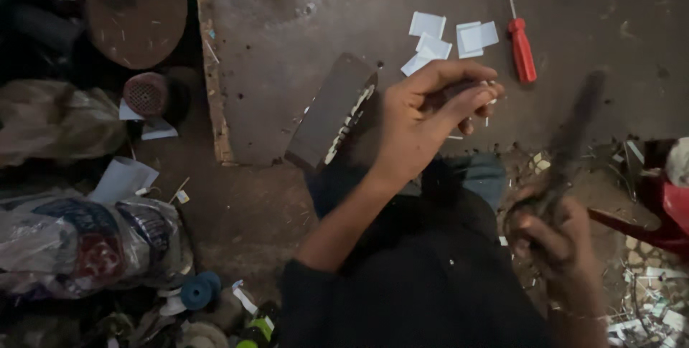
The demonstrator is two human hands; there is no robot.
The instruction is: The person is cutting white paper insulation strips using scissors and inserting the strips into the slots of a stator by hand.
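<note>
The left hand (430, 115) pinches a small, indistinct piece in clenched fingers above the bench (301, 46); the right hand (556, 237) grips a blurred dark tool (574, 140).

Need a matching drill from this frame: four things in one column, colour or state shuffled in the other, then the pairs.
Things:
1. screwdriver
2. small square pieces
3. left hand
4. right hand

Colour or state:
A. white, scattered on the work surface
B. blurred, closed round a dark long tool
C. red handle, lying flat at the far side
D. fingers pinched on a small item, beside a dark flat block

Pairs: 1-C, 2-A, 3-D, 4-B

What the left hand pinches is too small to tell; the dark long tool is motion-blurred. The dark flat block lies tilted at the surface edge.
</note>
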